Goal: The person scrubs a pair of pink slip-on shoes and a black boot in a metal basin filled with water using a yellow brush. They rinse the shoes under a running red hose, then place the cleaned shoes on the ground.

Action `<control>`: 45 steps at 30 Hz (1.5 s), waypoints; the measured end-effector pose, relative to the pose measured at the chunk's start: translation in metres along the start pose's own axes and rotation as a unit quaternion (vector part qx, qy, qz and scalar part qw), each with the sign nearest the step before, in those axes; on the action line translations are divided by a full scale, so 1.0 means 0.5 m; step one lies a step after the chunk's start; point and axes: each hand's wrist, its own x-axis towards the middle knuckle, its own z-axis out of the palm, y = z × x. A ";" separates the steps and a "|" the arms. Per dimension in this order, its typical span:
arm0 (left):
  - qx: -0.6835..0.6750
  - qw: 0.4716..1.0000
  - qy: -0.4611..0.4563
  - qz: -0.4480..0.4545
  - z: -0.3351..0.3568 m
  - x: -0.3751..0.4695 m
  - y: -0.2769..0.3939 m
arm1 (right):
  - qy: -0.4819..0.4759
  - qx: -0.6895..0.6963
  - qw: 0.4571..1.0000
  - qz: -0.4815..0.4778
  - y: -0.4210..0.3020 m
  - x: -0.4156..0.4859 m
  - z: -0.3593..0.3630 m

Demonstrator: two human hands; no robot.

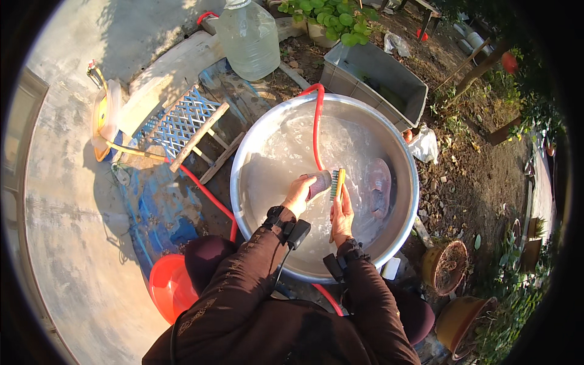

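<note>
Over a wide metal basin (400,242) of cloudy water, my left hand (299,194) grips a greyish-purple mesh shoe (319,185), partly hidden by the fingers. My right hand (342,214) holds a scrubbing brush (340,182) with a yellow handle, its bristles turned toward the shoe with a narrow gap visible. A second, pinkish shoe (378,188) lies in the water by the basin's right wall. Over the far rim bends a red hose (318,118), running down to the water close to the held shoe.
Left of the basin stand a small woven-seat stool (187,121) and a red plastic basin (169,285). A large water bottle (248,43) and a grey plastic crate (369,82) sit beyond it. Flowerpots (445,267) line the right. Another stretch of hose (205,189) crosses the ground.
</note>
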 end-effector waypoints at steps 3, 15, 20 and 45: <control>0.048 0.998 0.038 -0.004 0.016 -0.029 0.009 | -0.052 -0.171 0.984 -0.015 -0.060 -0.031 0.030; 0.186 0.977 0.037 -0.098 0.012 -0.220 0.055 | -0.046 -0.205 0.977 0.036 -0.119 -0.146 0.007; 0.179 0.984 -0.017 -0.021 -0.057 -0.287 0.028 | 0.035 -0.292 0.956 0.018 -0.021 -0.152 -0.090; 0.380 0.923 -0.049 0.038 -0.185 -0.156 -0.088 | -0.232 -0.201 0.929 0.205 -0.033 -0.195 -0.044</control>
